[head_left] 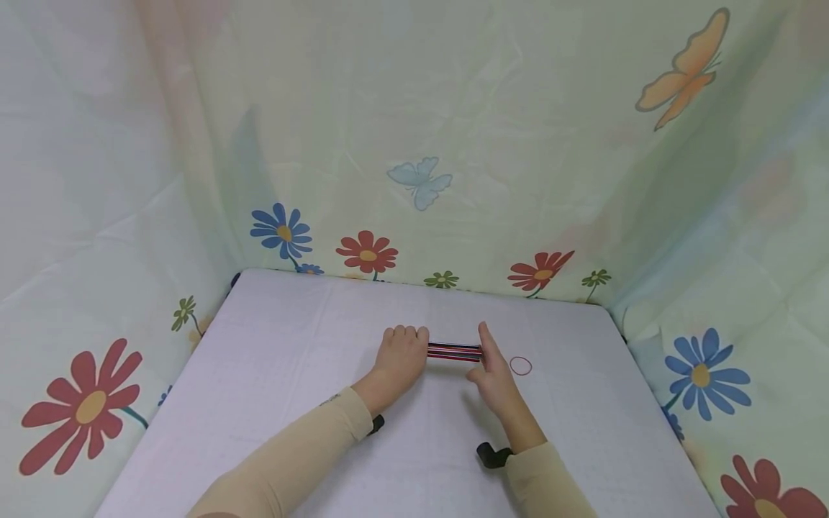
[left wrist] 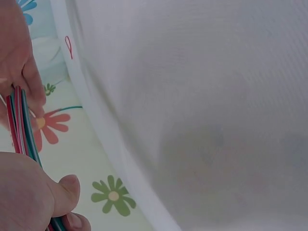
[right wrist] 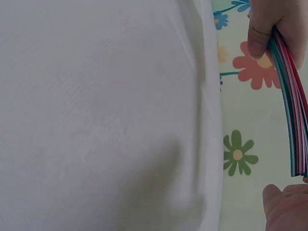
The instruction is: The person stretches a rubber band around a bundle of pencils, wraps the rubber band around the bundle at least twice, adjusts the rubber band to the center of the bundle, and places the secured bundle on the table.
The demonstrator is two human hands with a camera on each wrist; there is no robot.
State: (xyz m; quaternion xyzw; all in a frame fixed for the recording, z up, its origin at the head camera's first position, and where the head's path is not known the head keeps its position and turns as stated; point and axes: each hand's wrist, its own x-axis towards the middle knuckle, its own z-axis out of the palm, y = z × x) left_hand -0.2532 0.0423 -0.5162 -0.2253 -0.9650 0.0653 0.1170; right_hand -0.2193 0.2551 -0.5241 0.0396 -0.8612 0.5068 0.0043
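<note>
My left hand [head_left: 400, 357] grips a bundle of long thin sticks, pencil-like, in red, pink, dark green and near-black [head_left: 455, 352]. It is held above the table, roughly level, and its free ends point right. At those ends is my right hand [head_left: 497, 375], its fingers extended and its palm side towards them. In the right wrist view the ends of the bundle [right wrist: 293, 120] lie close by the right hand [right wrist: 288, 209]; whether they touch cannot be told. In the left wrist view the left thumb [left wrist: 67, 192] wraps over the bundle.
A thin red loop [head_left: 521, 366], like a rubber band, lies on the white-covered table [head_left: 311, 316] just right of my right hand. Hanging cloth [head_left: 550, 144] printed with flowers and butterflies encloses the table at the back and both sides.
</note>
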